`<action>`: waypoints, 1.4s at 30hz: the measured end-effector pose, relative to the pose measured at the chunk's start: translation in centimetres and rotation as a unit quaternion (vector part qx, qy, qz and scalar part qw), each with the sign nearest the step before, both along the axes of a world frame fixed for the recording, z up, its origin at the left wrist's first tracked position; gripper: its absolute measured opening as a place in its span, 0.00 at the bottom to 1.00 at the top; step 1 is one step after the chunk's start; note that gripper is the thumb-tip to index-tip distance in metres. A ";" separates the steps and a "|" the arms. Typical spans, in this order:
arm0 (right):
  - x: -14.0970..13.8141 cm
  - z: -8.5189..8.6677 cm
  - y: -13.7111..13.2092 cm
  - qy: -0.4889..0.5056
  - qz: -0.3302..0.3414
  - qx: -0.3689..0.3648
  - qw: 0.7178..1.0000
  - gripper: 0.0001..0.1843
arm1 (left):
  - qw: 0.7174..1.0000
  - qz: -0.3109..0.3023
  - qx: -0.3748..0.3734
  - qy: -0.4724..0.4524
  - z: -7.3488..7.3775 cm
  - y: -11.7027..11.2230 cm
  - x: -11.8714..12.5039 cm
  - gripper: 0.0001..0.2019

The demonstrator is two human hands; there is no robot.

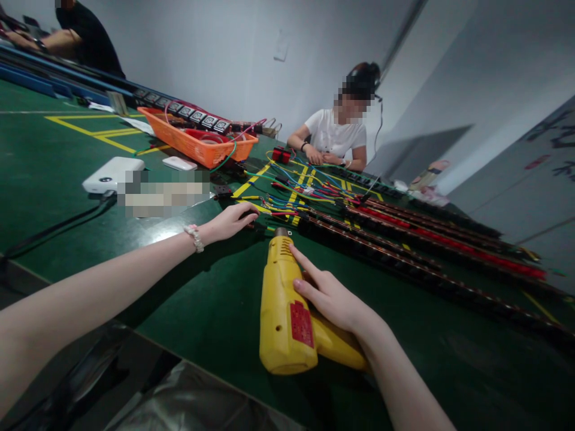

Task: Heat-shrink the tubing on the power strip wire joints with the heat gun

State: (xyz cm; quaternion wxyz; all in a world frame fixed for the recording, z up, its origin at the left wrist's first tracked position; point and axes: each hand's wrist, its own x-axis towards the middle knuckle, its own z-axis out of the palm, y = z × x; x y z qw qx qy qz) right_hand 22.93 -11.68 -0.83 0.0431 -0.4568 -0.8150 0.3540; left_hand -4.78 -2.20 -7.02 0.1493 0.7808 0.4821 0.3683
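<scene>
A yellow heat gun (283, 311) with a red label lies along the front of the table, its metal nozzle pointing away from me. My right hand (330, 296) is wrapped round its handle, with the index finger stretched along the body near the vents. Ahead of the nozzle, my left hand (233, 221) is closed, the fingers pinched over something small and dark that I cannot make out. A short green wire end (269, 229) shows between that hand and the nozzle. Colourful wires (287, 209) with lugs run just beyond the fingers.
Long dark strips (381, 242) with copper and red parts stretch to the right. An orange basket (197, 143) holds cables and a red container. A white power bank (114, 173) with a black cable sits at left. Two people (336, 134) work across the green table (193, 311).
</scene>
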 end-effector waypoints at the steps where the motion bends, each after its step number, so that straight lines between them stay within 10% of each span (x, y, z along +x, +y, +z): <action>1: -0.5 -0.1 0.0 0.006 0.004 0.004 1.000 0.38 | 1.000 0.001 0.001 0.001 0.0 0.0 0.1 0.18; 15: -2.8 -0.2 0.0 0.015 0.016 0.029 0.999 0.38 | 0.999 -0.015 0.022 0.034 0.2 -0.5 -0.2 0.20; 32: 2.4 0.5 1.4 0.034 -0.036 -0.097 0.994 0.38 | 0.998 -0.012 0.017 0.061 0.1 -0.3 -0.7 0.22; 42: 1.6 0.4 0.9 0.000 -0.029 -0.012 0.999 0.38 | 0.998 -0.004 0.029 0.054 0.1 -0.4 -0.4 0.22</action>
